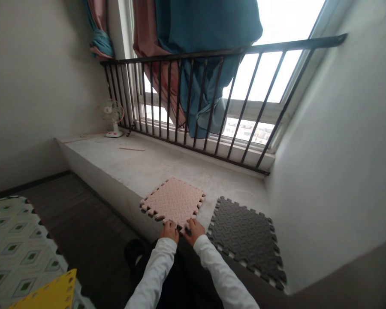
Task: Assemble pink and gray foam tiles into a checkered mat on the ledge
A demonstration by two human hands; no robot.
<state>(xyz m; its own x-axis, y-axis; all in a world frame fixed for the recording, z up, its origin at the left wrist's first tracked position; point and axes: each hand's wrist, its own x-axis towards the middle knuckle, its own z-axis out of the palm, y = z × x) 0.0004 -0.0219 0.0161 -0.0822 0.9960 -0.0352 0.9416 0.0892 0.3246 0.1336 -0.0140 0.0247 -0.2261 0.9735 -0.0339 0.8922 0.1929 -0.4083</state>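
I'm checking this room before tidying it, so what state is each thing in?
Pink foam tile, flat on concrete ledge
Left hand, touching the tile's near edge
Right hand, touching the tile's near edge
Dark grey foam tile, flat, apart from the pink one
Teal curtain, bunched, hanging

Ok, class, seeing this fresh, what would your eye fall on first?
The left hand and right hand rest on the near edge of a pink foam puzzle mat on a concrete ledge. A dark grey mat lies beside it, below a barred window with a teal curtain.
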